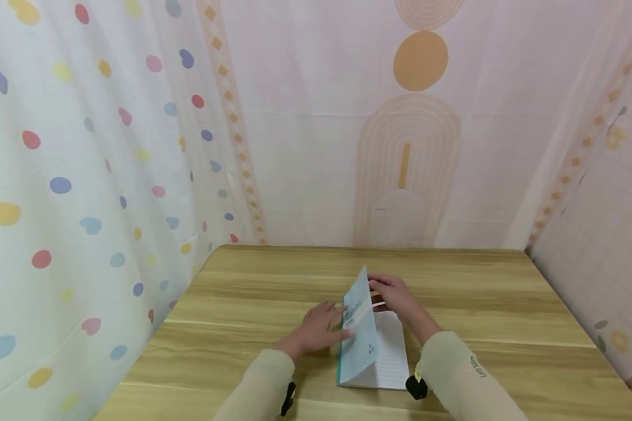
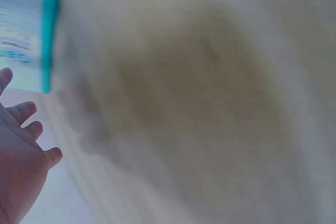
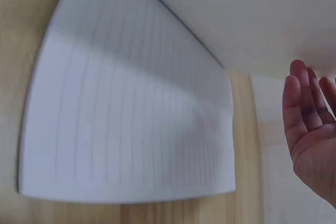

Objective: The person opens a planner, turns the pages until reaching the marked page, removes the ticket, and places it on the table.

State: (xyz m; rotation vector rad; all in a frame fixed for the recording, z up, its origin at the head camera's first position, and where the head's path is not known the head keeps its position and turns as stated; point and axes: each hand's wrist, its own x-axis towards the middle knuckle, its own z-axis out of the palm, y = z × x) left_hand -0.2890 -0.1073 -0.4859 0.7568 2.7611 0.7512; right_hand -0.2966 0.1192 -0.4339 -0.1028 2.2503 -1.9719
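A notebook with a pale blue cover [image 1: 359,342] and a teal spine [image 2: 51,30] lies on the table, its cover lifted and slanting up. Under the cover shows a white lined page [image 3: 136,119]. My left hand [image 1: 320,328] has its fingers spread, the thumb and a fingertip reaching over the outside of the cover near the spine. Behind the cover's raised far edge is my right hand [image 1: 397,297], fingers extended along the inner side. In the right wrist view its fingers [image 3: 307,98] look fairly straight beside the cover's inside.
Under the notebook is a wood-grain table [image 1: 484,316]. A patterned curtain [image 1: 305,146] hangs behind it, and a dotted curtain [image 1: 100,193] runs along the left side. Another pale curtain [image 1: 611,234] borders the right. Dark wrist straps show at both cream sleeves [image 1: 458,362].
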